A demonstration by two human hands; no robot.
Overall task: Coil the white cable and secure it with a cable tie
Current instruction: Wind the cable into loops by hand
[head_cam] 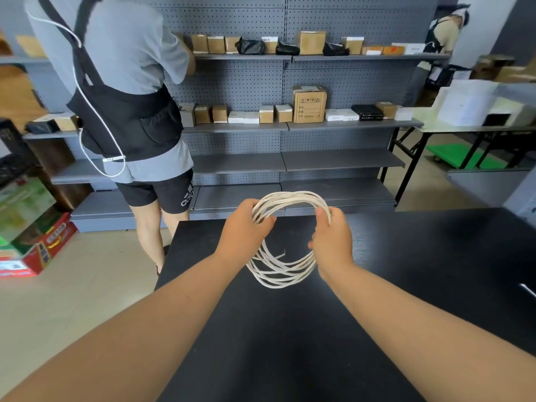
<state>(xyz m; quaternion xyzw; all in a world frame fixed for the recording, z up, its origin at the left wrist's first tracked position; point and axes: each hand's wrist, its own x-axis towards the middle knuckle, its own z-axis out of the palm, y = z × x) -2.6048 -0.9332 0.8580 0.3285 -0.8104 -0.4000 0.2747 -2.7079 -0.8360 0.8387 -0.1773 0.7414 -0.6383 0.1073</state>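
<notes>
The white cable (pixel 285 198) is wound into a loose round coil of several loops, held upright above the black table (pixel 420 271). My left hand (pixel 246 230) grips the coil's left side, fingers closed around the strands. My right hand (pixel 333 236) grips the right side, thumb pressed on the top strands. The coil's lower loops (pixel 278 274) hang down between my wrists, and a short loose end sticks out inside them. A thin white strip (pixel 528 290) lies at the table's right edge; I cannot tell whether it is a cable tie.
A person in a grey shirt and black apron (pixel 124 111) stands at the table's far left corner, facing grey pegboard shelves (pixel 290 129) with small boxes. Colourful cartons (pixel 32 236) sit on the floor at left. A folding table (pixel 464 123) stands at right.
</notes>
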